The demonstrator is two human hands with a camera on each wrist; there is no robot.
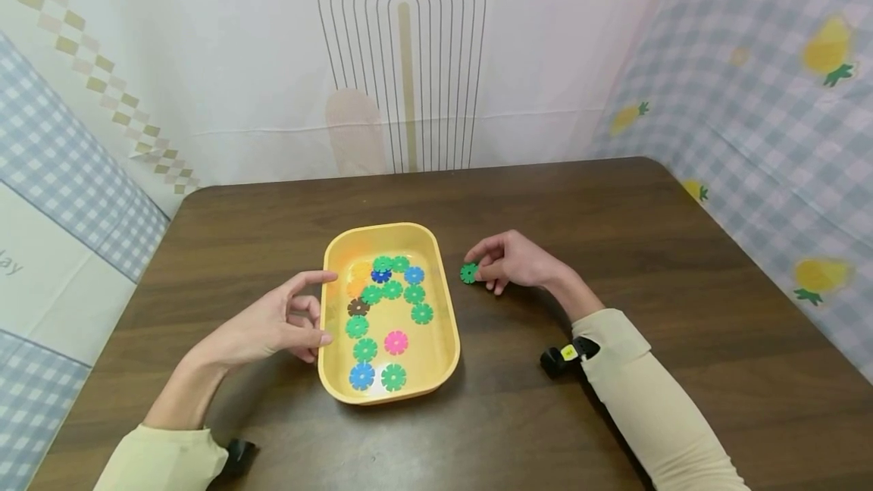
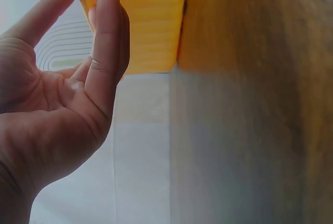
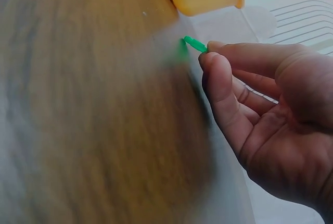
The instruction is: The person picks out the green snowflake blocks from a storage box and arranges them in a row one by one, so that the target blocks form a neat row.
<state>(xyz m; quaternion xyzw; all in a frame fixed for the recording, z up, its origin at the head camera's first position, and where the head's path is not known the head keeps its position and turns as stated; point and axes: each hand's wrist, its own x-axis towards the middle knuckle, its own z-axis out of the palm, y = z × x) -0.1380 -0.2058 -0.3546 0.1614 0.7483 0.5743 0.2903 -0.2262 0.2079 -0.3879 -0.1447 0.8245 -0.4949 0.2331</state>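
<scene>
A yellow plastic tray point(image 1: 446, 343) sits on the table, holding several notched snowflake discs. Most are green, such as the green disc point(image 1: 393, 377) near its front; blue, orange, brown and pink ones lie among them. My left hand point(image 1: 276, 324) grips the tray's left side, thumb and index fingertip over the rim, other fingers bent against the outer wall, as the left wrist view shows. To the right of the tray, my right hand point(image 1: 518, 260) pinches a single green snowflake disc point(image 3: 195, 44) between thumb and fingertip, just over the tabletop.
The brown wooden table point(image 1: 546, 203) extends around the tray on all sides. Behind it hangs a pale patterned curtain point(image 1: 259, 59), with checked cloth point(image 1: 764, 135) at the right. Each wrist wears a black strap device point(image 1: 567, 354).
</scene>
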